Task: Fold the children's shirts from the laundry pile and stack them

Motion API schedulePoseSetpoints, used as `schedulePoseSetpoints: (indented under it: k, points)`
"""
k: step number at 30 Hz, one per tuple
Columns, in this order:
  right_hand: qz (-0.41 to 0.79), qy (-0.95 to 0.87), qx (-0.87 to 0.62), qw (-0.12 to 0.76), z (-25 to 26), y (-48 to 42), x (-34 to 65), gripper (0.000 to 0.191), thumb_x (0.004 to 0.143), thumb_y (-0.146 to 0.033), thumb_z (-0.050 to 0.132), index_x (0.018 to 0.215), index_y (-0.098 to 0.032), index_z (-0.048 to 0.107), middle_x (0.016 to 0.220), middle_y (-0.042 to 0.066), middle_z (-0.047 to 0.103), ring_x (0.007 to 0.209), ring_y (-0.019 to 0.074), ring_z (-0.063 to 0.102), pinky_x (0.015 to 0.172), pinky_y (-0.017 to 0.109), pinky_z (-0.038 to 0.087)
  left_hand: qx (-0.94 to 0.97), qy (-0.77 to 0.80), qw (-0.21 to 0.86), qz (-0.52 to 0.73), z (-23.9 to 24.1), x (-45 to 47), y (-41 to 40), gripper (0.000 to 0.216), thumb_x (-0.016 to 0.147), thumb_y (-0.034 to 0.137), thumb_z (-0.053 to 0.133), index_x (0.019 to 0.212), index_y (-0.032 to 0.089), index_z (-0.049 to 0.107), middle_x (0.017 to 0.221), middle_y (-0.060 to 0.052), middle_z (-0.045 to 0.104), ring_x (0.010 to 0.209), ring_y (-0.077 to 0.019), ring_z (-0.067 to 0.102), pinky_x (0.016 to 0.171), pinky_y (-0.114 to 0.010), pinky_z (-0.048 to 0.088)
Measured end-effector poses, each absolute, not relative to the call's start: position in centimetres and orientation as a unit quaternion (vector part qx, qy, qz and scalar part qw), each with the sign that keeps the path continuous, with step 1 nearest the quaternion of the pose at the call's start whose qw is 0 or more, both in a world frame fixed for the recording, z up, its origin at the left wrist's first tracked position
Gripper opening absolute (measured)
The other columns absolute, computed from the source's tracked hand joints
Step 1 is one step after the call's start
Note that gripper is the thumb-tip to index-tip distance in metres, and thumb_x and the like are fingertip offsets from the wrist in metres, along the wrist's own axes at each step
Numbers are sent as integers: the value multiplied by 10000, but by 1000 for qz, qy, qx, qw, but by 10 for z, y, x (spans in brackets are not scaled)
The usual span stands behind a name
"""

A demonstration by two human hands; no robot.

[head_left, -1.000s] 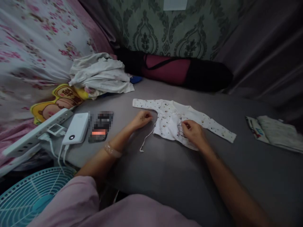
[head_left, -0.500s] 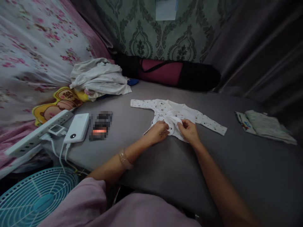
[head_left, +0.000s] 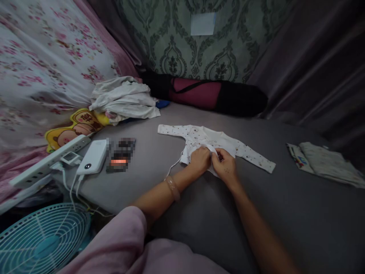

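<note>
A small white baby shirt [head_left: 219,140] with tiny printed dots lies spread on the grey bed surface [head_left: 199,213], sleeves stretched out to both sides. My left hand [head_left: 200,160] and my right hand [head_left: 225,166] meet at its front hem, fingers pinched together on the cloth. A thin white tie string [head_left: 172,167] trails from the shirt toward the left, beside my left wrist with its pale bracelet.
A heap of pale clothes [head_left: 124,99] lies at the back left. A white power bank [head_left: 92,156], a power strip [head_left: 45,161] and a blurred item sit at the left edge. Folded cloths [head_left: 322,161] lie at the right. A teal fan [head_left: 42,238] stands lower left. A dark red-and-black bag [head_left: 208,93] runs along the wall.
My left hand moved from the string at the left over to the shirt's front. My right hand shifted slightly left on the shirt. Both hands now pinch the cloth together at the hem.
</note>
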State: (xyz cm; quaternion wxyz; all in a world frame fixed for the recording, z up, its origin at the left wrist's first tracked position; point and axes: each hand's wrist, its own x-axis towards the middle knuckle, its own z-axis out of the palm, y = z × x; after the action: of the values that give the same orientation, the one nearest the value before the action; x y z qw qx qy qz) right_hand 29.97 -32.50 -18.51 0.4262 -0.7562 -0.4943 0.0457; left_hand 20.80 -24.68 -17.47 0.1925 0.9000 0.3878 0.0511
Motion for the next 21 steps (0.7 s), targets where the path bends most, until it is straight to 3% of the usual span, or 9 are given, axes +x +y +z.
schedulePoseSetpoints:
  k: [7, 12, 15, 19, 21]
  points:
    - [55, -504, -739, 444, -179, -325, 300, 294, 850, -334, 471, 1016, -185, 662, 978, 75, 706, 764, 180, 621, 750, 297, 483, 855, 391, 312, 139, -188, 220, -233, 233, 865, 237, 495, 973, 145, 679, 943, -126, 716, 872, -234, 661, 739, -290, 489]
    - [56, -524, -746, 407, -181, -326, 297, 299, 841, -303, 470, 1037, -188, 663, 941, 60, 693, 692, 162, 596, 733, 290, 476, 874, 291, 360, 147, -189, 213, -235, 216, 794, 123, 521, 887, 136, 715, 942, -103, 714, 879, -212, 643, 810, -285, 481]
    - [81, -538, -755, 366, -177, -329, 292, 326, 869, -376, 478, 1079, -204, 658, 945, 55, 682, 726, 166, 604, 724, 285, 465, 876, 254, 385, 141, -182, 192, -233, 231, 772, 93, 513, 872, 128, 718, 924, -87, 712, 843, -187, 631, 778, -258, 477]
    - [130, -572, -763, 272, -174, -335, 285, 424, 930, -524, 402, 821, -242, 698, 814, 30, 647, 719, 165, 605, 674, 277, 427, 870, 330, 327, 167, -180, 153, -217, 225, 841, 194, 496, 863, 153, 716, 831, -61, 697, 767, -166, 605, 730, -253, 456]
    - [136, -563, -768, 273, -176, -337, 283, 492, 955, -521, 348, 724, -240, 678, 806, 31, 651, 725, 166, 613, 677, 278, 422, 849, 400, 277, 205, -185, 137, -204, 248, 871, 221, 474, 906, 160, 711, 864, -68, 692, 797, -167, 604, 744, -253, 443]
